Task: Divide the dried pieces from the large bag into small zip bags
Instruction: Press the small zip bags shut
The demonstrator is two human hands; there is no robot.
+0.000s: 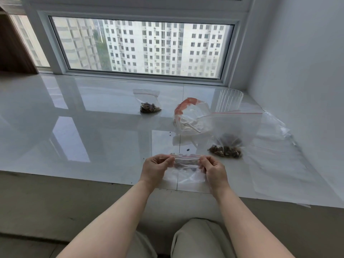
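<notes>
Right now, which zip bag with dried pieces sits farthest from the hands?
The small zip bag near the window, left of the orange-rimmed bag. The large bag lies closer, and the third is held.

A single wide-angle view from a camera worn on the person's head, looking forward and steeply down. Both forearms reach in from the bottom edge, close to the lens. A glossy white ledge (74, 127) fills the middle ground. Beyond it, a window (141, 47) spans the top, bowed by the wide lens.
</notes>
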